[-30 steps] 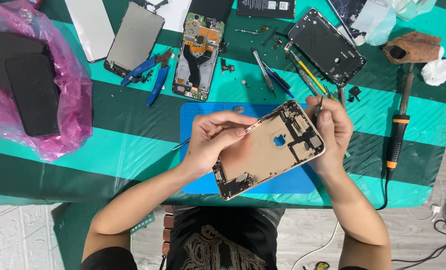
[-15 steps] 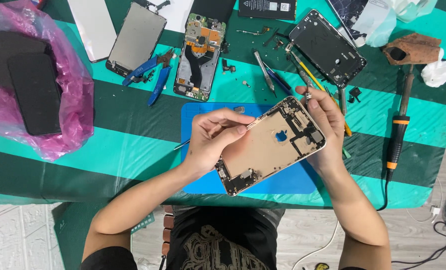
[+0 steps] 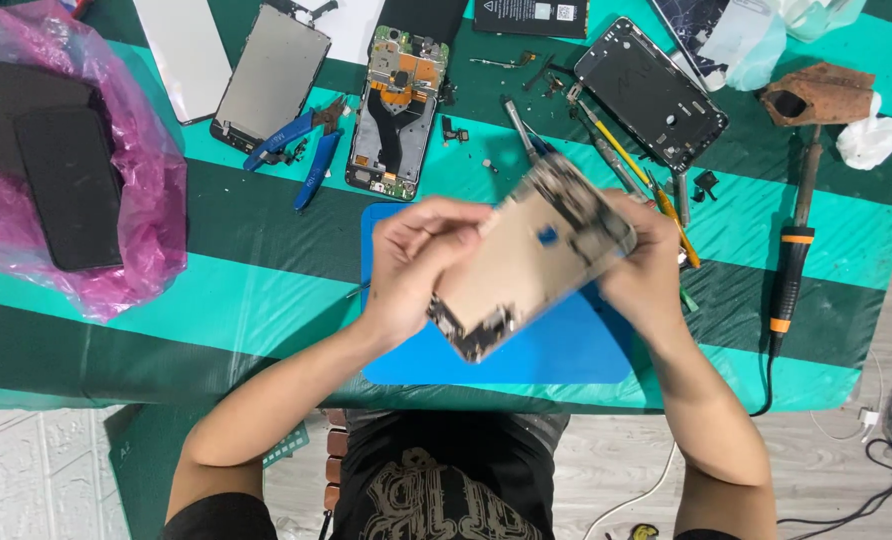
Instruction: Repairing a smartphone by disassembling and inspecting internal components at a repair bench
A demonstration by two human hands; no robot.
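Lifted higher than before, the gold phone frame (image 3: 531,260) hangs tilted above the blue mat (image 3: 556,350). I see my left hand (image 3: 416,265) and right hand (image 3: 646,265) pinching its opposite edges.

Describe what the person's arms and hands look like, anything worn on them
Both forearms are bare, with no gloves, watch or rings showing on the left hand or the right hand. Short black sleeves end at the upper arms, part of a black shirt with a pale printed design.
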